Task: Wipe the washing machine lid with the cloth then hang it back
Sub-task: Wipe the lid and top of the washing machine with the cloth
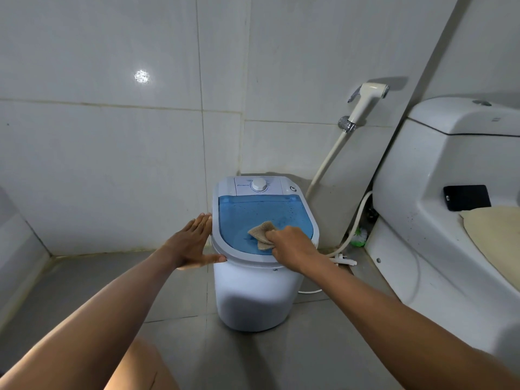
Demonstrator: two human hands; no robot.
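Note:
A small white washing machine [253,294] stands on the floor in the corner. Its translucent blue lid [253,212] is closed and speckled with dark spots. A beige cloth [260,232] lies pressed flat on the lid's front right part. My right hand [292,247] grips the cloth's near edge, fingers closed on it. My left hand [194,243] rests flat against the machine's left rim, fingers straight and together, thumb along the front edge.
A white toilet [439,220] fills the right side, with a black phone [467,197] and a beige cover [498,237] on it. A bidet sprayer [365,102] hangs on the tiled wall, its hose running down behind the machine. Grey tiled floor lies around.

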